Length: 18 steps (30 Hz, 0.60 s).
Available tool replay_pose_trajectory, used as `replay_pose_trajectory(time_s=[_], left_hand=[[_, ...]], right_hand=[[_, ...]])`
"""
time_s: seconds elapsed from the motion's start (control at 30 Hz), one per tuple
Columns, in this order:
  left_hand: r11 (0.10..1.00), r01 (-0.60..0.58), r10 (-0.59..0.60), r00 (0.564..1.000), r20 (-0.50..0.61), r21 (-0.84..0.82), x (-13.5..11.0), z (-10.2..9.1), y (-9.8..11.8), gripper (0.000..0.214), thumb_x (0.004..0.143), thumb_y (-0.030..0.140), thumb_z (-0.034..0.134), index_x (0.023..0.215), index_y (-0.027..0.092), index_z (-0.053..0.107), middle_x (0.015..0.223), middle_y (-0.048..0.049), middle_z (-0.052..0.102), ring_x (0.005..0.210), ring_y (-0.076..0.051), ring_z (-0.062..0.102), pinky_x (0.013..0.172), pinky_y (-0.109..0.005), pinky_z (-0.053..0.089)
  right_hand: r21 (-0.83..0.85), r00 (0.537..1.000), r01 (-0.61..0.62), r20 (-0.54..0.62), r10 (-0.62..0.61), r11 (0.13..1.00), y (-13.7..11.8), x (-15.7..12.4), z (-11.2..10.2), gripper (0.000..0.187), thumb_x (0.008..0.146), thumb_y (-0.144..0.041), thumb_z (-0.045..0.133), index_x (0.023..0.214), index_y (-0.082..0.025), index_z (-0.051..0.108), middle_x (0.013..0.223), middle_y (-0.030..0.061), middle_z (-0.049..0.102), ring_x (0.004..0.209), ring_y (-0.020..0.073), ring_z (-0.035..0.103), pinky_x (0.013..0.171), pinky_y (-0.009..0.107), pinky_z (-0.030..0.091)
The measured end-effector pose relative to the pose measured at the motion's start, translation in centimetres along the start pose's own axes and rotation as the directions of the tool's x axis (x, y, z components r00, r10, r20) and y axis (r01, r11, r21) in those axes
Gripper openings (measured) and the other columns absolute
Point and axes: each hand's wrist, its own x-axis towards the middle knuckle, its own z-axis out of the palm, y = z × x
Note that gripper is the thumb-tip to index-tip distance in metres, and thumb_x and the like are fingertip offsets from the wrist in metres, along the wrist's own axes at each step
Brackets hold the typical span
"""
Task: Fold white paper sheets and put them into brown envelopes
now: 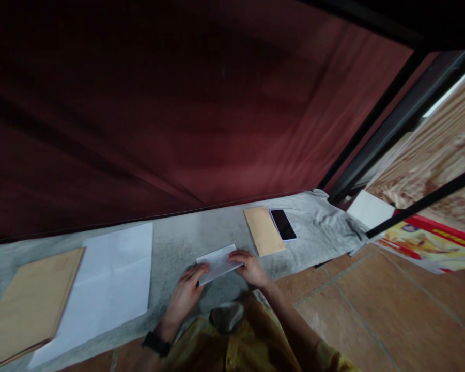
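Observation:
A folded white sheet of paper point(217, 263) is held low in front of my body, over the grey cloth. My left hand point(188, 287) has its fingers closed on the paper's left end. At the opposite end, my right hand point(250, 267) grips the right edge with curled fingers. Just beyond my right hand lies a small tan envelope point(264, 231). A dark-screened phone point(283, 225) rests beside that envelope.
On the left, large white sheets point(118, 279) lie partly under a stack of brown envelopes point(34, 305). Grey cloth point(194, 227) covers the narrow surface. A dark red curtain point(217, 129) hangs behind it. Black frame bars point(375, 113) and a red-yellow printed package point(430, 245) are at right.

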Motion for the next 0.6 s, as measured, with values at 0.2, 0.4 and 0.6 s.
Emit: replay_pose_trajectory(time_s=[0.2, 0.4, 0.6], left_hand=[[0.981, -0.139, 0.126, 0.987, 0.100, 0.134, -0.5, 0.7, -0.4, 0.040, 0.091, 0.026, 0.060, 0.131, 0.028, 0.066, 0.145, -0.0049, 0.061, 0.130, -0.025, 0.059, 0.109, -0.047, 0.050], [1.000, 0.005, -0.006, 1.000, -0.011, -0.025, 0.1, 1.0, -0.9, 0.026, 0.096, 0.032, 0.057, 0.113, 0.024, 0.074, 0.135, -0.0080, 0.068, 0.125, -0.025, 0.061, 0.106, -0.047, 0.053], [1.000, 0.019, -0.019, 0.999, 0.046, 0.000, 0.0, 0.6, -0.3, 0.041, 0.085, 0.013, 0.056, 0.120, 0.024, 0.072, 0.138, -0.0069, 0.066, 0.128, -0.025, 0.059, 0.109, -0.048, 0.051]], right_hand=[[-0.049, 0.997, 0.077, -0.007, -0.077, 0.996, 0.7, -1.2, 0.9, 0.045, 0.082, -0.007, 0.062, 0.118, -0.029, 0.074, 0.132, 0.0025, 0.070, 0.127, 0.0202, 0.062, 0.116, 0.045, 0.042], [0.006, 0.997, -0.006, -0.075, 0.006, 1.000, 0.7, -0.7, 0.9, 0.032, 0.085, -0.011, 0.064, 0.111, -0.026, 0.075, 0.122, 0.0051, 0.074, 0.119, 0.0211, 0.066, 0.106, 0.042, 0.050], [-0.063, 0.998, 0.042, -0.040, -0.045, 0.997, 0.5, -1.5, 0.7, 0.044, 0.081, -0.008, 0.062, 0.120, -0.026, 0.073, 0.136, 0.0063, 0.068, 0.131, 0.0223, 0.058, 0.115, 0.046, 0.043]])
